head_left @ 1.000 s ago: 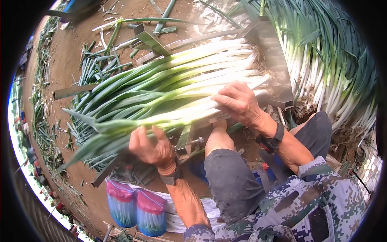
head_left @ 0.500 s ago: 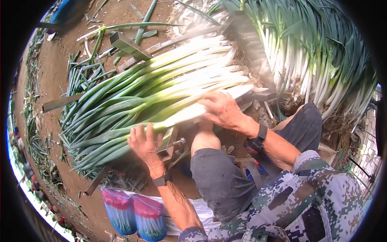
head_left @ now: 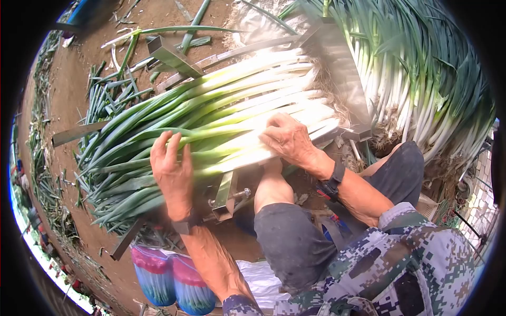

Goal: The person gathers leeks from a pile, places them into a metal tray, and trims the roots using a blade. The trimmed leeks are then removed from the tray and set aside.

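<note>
A thick layer of green onions (head_left: 211,116) lies across a metal frame (head_left: 225,195), white root ends to the right and green leaves to the left. My left hand (head_left: 173,166) is over the leaves near the frame's near side, its fingers spread and apart. My right hand (head_left: 287,138) rests at the white stalks on the near edge, fingers curled together; what lies under its fingertips is hidden.
A large pile of green onions (head_left: 416,68) with roots stands at the upper right. Two pink-and-blue bags (head_left: 153,274) lie at the bottom beside a white sheet (head_left: 258,279). Metal posts (head_left: 171,55) stick up around the frame. Loose leaves (head_left: 52,210) litter the ground.
My left hand has moved up and left over the leaves. My right hand has shifted slightly, its fingers more curled. The near stalks have moved up a little, baring more of the frame's post.
</note>
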Demonstrator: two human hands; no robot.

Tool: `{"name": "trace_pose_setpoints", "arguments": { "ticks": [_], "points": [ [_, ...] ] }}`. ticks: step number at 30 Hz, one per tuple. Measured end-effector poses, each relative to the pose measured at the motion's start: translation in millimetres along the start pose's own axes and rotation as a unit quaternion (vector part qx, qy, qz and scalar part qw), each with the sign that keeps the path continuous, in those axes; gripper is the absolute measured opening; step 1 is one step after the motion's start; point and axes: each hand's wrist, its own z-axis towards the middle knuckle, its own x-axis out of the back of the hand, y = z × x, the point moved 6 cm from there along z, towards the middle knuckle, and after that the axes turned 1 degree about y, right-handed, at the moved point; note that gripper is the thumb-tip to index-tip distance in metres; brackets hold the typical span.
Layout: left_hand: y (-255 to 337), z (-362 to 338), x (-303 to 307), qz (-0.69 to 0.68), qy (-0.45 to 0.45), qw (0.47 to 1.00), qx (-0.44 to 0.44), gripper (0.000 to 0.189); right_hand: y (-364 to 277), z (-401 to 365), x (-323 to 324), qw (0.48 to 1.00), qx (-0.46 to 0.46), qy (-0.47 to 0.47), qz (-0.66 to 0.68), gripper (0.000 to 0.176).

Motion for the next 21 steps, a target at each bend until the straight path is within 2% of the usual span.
{"name": "trace_pose_setpoints", "arguments": {
  "ticks": [1,3,4,7,8,11,12,15,18,21],
  "points": [
    [7,11,-11,0.02,-0.021,0.999,-0.03,0.034,1,0,0,1.0,-0.013,-0.007,0.002,0.014],
    [12,21,-44,0.065,-0.138,0.986,-0.062,0.039,12,8,-4,0.994,-0.083,-0.072,0.001,0.017],
    [13,26,-46,0.073,-0.167,0.982,-0.038,0.038,15,13,-5,0.988,-0.12,-0.101,-0.002,0.019],
    [13,35,-55,0.088,-0.219,0.971,-0.038,0.033,6,25,8,0.996,-0.086,-0.007,-0.029,0.032],
    [15,34,-53,0.083,-0.2,0.975,-0.048,0.033,1,28,5,0.998,-0.047,-0.002,-0.051,0.038],
    [27,25,-33,0.077,-0.101,0.988,-0.093,0.035,4,33,-7,0.999,0.038,0.022,-0.004,0.035],
    [30,22,-29,0.088,-0.072,0.989,-0.099,0.036,9,33,-10,0.999,0.015,-0.01,0.03,0.034],
    [34,7,-23,0.117,-0.014,0.989,-0.093,0.037,19,32,-23,0.985,-0.043,-0.169,-0.016,0.03],
    [39,3,-10,0.137,0.084,0.983,-0.083,0.037,-4,42,-6,0.997,0.017,-0.071,-0.008,0.025],
    [38,4,5,0.129,0.158,0.976,-0.075,0.038,-36,62,30,0.986,0.136,0.087,-0.04,0.023]
  ]
}}
